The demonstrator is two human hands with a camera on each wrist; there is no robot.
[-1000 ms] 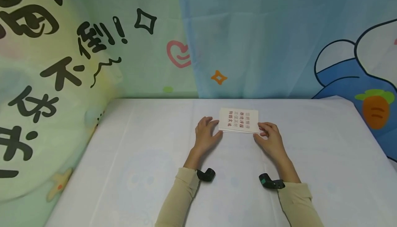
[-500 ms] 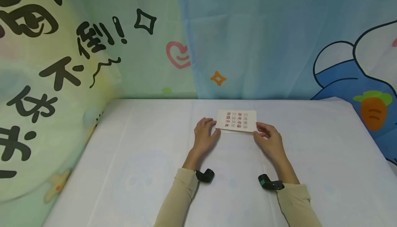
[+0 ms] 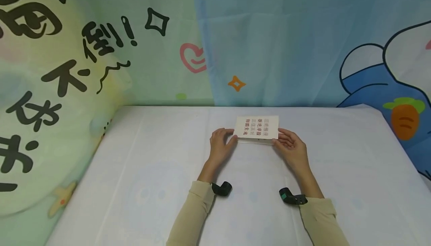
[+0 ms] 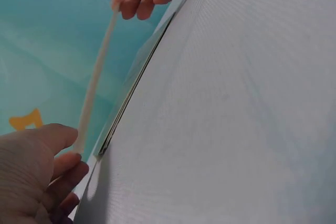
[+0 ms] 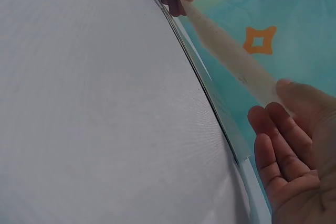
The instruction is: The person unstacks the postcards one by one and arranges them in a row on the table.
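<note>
A cream card (image 3: 256, 127) with columns of red and grey printed characters is raised at a tilt above the table. My left hand (image 3: 220, 145) pinches its left edge between thumb and fingers, and my right hand (image 3: 292, 147) pinches the right edge. Beneath it a thin, flat layered stack (image 3: 256, 141) lies on the white cloth, mostly hidden from above. Both wrist views show the card nearly edge-on as a pale strip (image 4: 95, 85), with a gap between it and the dark-edged stack (image 5: 206, 88) below.
A white cloth (image 3: 151, 182) covers the table, whose far edge meets a printed fabric backdrop (image 3: 286, 44). Black cameras (image 3: 222, 189) sit on both wrists, next to the beige sleeves (image 3: 193, 212).
The card has risen and tilted off the stack, so the gap under its near edge has widened. The right hand's fingers have moved further behind its edge.
</note>
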